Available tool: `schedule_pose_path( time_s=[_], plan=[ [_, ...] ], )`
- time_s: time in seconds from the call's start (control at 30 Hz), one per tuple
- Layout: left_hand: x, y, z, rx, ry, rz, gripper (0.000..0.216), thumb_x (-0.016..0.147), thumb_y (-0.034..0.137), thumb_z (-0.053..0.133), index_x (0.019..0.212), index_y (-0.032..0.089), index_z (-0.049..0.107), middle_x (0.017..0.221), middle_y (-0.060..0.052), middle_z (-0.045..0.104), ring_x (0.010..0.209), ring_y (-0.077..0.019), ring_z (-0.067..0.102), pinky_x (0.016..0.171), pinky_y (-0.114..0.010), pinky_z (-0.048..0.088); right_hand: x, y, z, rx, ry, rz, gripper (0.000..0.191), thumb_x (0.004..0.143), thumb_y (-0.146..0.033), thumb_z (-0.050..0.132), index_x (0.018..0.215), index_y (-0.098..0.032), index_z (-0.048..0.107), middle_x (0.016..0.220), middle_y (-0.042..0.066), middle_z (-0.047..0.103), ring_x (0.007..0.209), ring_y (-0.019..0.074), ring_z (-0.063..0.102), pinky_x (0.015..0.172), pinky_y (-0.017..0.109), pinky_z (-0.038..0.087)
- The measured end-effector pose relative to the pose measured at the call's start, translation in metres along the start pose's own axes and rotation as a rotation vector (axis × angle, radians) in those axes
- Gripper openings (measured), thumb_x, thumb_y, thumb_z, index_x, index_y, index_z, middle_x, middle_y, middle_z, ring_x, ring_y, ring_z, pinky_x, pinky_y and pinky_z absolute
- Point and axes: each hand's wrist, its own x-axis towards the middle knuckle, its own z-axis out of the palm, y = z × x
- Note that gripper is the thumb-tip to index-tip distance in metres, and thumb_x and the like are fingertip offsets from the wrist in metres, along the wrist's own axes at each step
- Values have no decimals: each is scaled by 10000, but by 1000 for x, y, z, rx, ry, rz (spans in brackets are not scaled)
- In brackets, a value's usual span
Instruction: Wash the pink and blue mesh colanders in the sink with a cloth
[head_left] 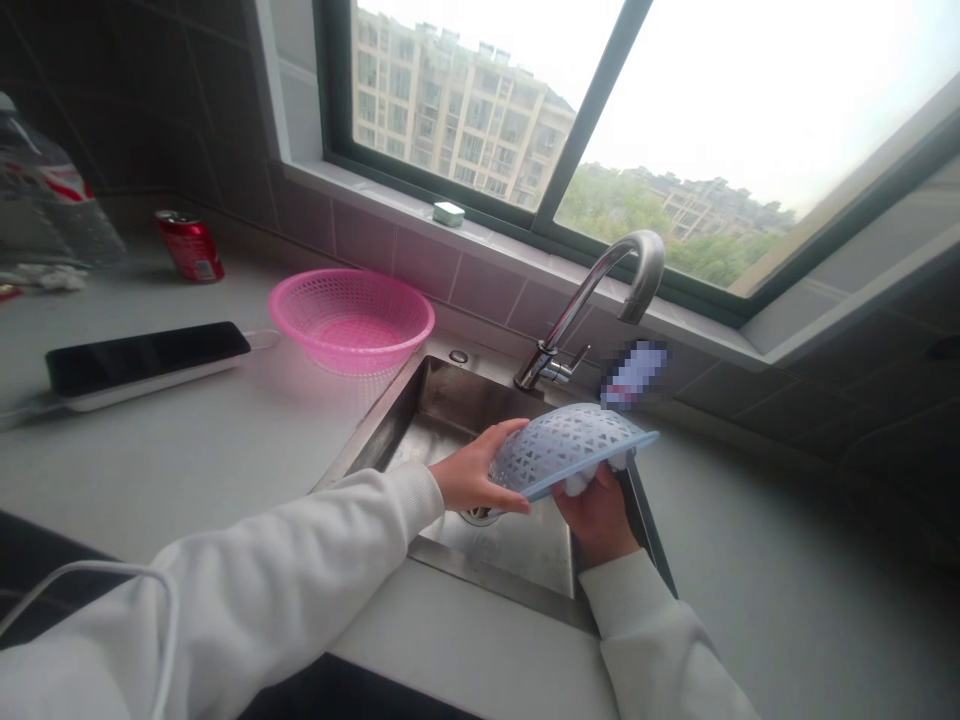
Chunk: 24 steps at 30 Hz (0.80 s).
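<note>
Over the sink (450,570), a light blue plastic colander (574,440) with cut-out holes is tilted, its underside facing up and away. My left hand (480,470) grips its left rim, thumb below and fingers on the outer side. My right hand (596,515) is under the colander on its inner side, fingers curled round a white, soft-looking lump (579,482). Whether this is a cloth or a sponge I cannot tell, and the colander partly hides these fingers. A dark flat strip (651,525) shows just behind my right wrist.
A chrome faucet (592,300) rises behind the sink. To its left stands a pink basket (352,320). Further left are a phone-like black slab (150,358) with a cable, a red can (189,248) and a clear plastic bottle (56,195). A blurred-out item (634,375) stands right of the faucet.
</note>
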Motion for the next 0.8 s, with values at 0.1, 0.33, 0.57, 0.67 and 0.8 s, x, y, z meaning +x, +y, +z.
schedule_pose_path(
  time_s=[0.1,0.33,0.57,0.67,0.8],
  plan=[
    [-1,-1,1,5,0,30,1194,579,522,959,1594,295,374,1607,-160,434,1487,-418,421,1242,-589,310,-2,9,7,-21,14,-19,391,664,-403,921,1007,-307,760,1017,-9,824,1024,269,755,955,452,635],
    [-2,10,0,31,-4,19,1175,593,531,945,1598,285,388,1624,-159,394,1510,-419,386,1255,-586,300,-2,-1,5,-1,38,-10,306,723,-483,878,967,-337,764,1030,-37,827,1052,248,753,949,435,634],
    [-2,7,0,34,7,42,1167,585,515,955,1594,320,400,1592,-132,428,1485,-414,413,1246,-585,319,-2,10,7,-54,-51,-21,386,697,-421,906,1032,-292,765,1032,0,828,1070,280,754,1062,491,576],
    [-2,7,0,32,8,41,1175,574,520,960,1592,324,407,1586,-126,433,1487,-421,408,1249,-587,315,-1,15,6,-61,-56,-41,376,680,-410,922,1004,-296,769,969,-2,833,1066,291,759,1073,501,570],
    [-1,7,0,34,-8,36,1201,578,564,952,1606,310,384,1602,-139,411,1503,-423,388,1263,-583,293,0,16,3,-66,-61,-34,355,676,-409,924,972,-293,768,999,6,835,1099,304,752,1074,513,571]
  ],
)
